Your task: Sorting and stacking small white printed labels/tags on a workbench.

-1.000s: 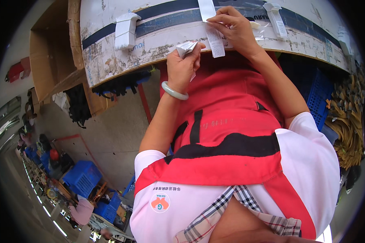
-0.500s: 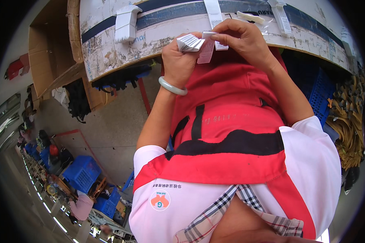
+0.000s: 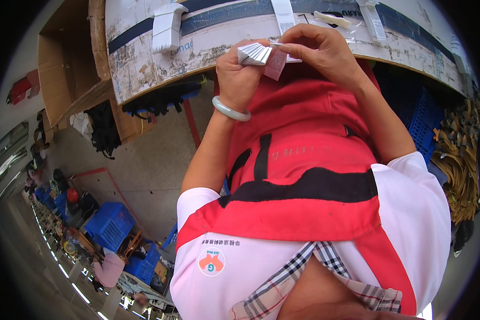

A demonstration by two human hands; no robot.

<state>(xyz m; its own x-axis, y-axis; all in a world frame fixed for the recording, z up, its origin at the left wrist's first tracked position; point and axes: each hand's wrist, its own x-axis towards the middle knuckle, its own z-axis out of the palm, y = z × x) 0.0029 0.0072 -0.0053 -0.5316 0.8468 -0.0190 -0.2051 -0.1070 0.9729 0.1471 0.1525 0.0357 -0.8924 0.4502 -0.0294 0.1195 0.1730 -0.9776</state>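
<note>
The scuffed white tabletop (image 3: 144, 69), banded with dark tape (image 3: 213, 28), bears white labels (image 3: 166, 31) and a small cream piece (image 3: 330, 20).

We look down on a long workroom, where a wide desk topped with scuffed white printed board and dark blue tape (image 3: 144, 74) spans the upper edge. At its left end stands a tall, open brown cardboard box (image 3: 64, 69). Below, we see a smooth grey floor (image 3: 160, 160), marked with a thin red painted line (image 3: 120, 186), near a boxy blue plastic crate (image 3: 109, 224). Bright white light strips (image 3: 79, 290) run in a row along the lower left, where the far room blurs. At right, we find a perforated blue plastic basket (image 3: 425, 125) beside a heap of tan, strip-like material (image 3: 456, 170).
</note>
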